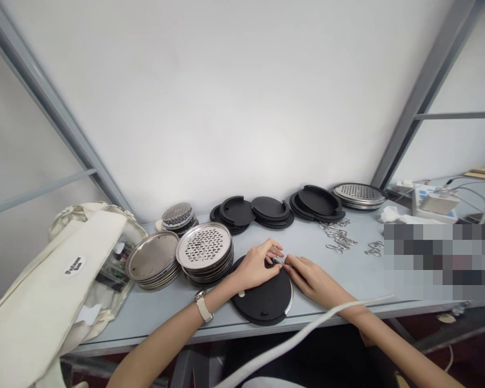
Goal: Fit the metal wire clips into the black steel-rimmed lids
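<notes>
Pinched a small metal clip (278,262) over a black disc (263,302), near its 1 o'clock edge. Gripped the clip with the left hand (257,268), with thumb and bent fingers nearly closed — and with the right hand (312,276), held its other end between thumb and forefinger. Had, around the disc, metal grater discs (206,246) stacked at 10 o'clock, plain metal discs (156,254) farther out between 9 and 10, black lids (237,211) from 11 to 1, and loose wire clips (338,235) at 2 — plus a pale-strapped wristwatch (204,308) on the left wrist.
</notes>
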The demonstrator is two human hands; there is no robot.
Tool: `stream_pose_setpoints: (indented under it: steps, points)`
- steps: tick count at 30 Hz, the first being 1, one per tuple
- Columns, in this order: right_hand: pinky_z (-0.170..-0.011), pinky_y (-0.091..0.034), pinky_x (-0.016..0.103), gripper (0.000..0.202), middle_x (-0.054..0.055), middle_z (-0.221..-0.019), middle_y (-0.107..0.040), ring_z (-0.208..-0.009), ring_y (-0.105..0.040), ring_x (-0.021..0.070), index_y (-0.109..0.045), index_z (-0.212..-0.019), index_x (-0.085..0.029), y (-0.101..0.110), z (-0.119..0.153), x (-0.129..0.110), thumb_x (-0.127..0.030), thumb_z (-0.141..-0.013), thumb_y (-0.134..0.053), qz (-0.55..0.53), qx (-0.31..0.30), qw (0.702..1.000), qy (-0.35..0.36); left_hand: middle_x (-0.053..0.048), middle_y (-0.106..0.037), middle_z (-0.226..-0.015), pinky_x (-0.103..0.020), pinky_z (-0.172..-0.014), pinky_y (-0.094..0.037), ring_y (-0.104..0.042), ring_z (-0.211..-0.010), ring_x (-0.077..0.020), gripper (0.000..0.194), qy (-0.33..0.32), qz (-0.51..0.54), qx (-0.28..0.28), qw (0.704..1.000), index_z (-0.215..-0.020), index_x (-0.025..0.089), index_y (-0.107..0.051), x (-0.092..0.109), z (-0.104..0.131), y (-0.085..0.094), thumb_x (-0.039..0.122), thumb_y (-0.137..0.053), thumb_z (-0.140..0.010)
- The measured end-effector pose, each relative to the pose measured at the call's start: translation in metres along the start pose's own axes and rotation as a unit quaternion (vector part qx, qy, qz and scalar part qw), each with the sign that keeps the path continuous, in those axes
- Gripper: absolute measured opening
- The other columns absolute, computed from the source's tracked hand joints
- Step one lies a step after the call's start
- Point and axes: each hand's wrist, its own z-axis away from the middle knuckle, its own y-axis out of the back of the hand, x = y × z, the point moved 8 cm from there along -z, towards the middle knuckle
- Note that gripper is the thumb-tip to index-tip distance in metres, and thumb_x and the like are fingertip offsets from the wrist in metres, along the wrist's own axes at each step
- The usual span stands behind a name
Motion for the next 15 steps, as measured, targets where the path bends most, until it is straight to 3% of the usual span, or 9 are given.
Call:
stream_pose_setpoints:
  steps: [15]
  points:
    - [-0.063,-0.045,0.032,0.02,0.007,-0.076,-0.059,-0.071,-0.056,0.0213,-0.047,-0.086,-0.02,0.0008,0.0014,-0.0014,-0.024,-0.096,-0.03,0.032,0.01,0.999,0.005,-0.005,-0.066,-0.102,-0.027,-0.079,-0.051,-0.062,-0.096,-0.0163,0.032,-0.006,0.003,-0.001,1.0,-0.106,0.019,-0.053,-0.0007,0.0003,-0.0005,0.011,-0.06,-0.076]
